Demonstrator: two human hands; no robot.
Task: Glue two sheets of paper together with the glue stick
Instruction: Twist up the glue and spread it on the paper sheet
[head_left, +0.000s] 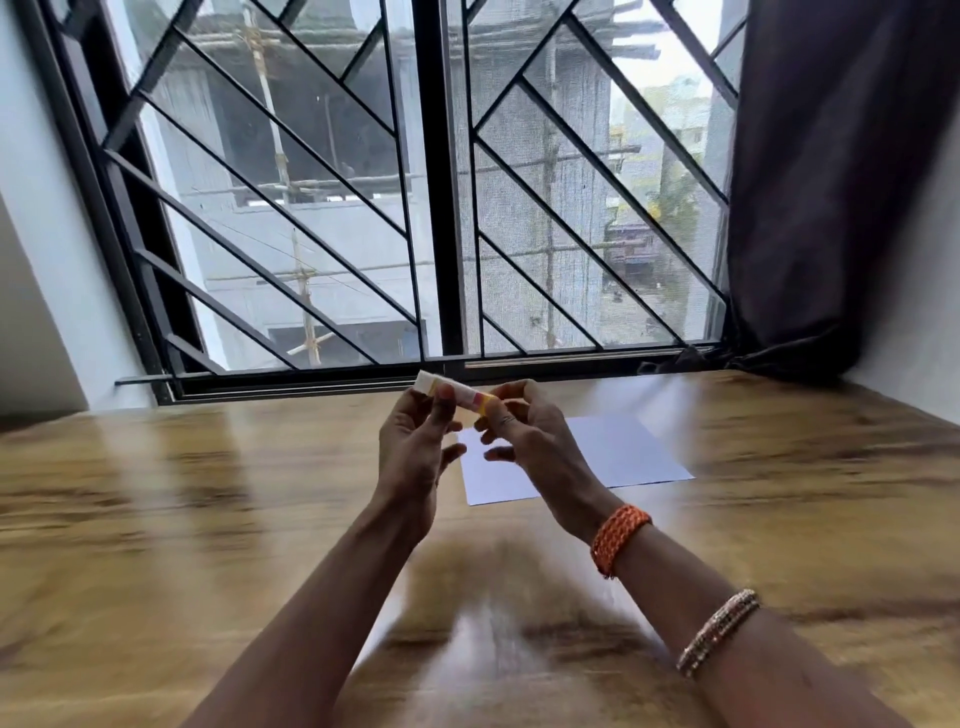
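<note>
From the head camera, both hands are raised above the wooden table (208, 519), meeting in front of the window. The glue stick (456, 396) lies nearly level between them, tilted a little with its white end up and to the left and its yellow and pink end toward the right. The left hand (415, 457) pinches the white end: fingertips curl over the top of the tube and the thumb comes up from below, so the stick sits at the very tips of the fingers, not in the palm. The right hand (524, 441) grips the coloured end with thumb and forefinger, the other fingers loosely curled beneath it and touching nothing.

Below and beyond the hands, the white paper (613, 457) lies flat on the table, well apart from the stick. Whether it is one sheet or two stacked cannot be told.

The right forearm carries an orange thread band (621, 538) at the wrist and a metal bangle (719, 631) further back.
</note>
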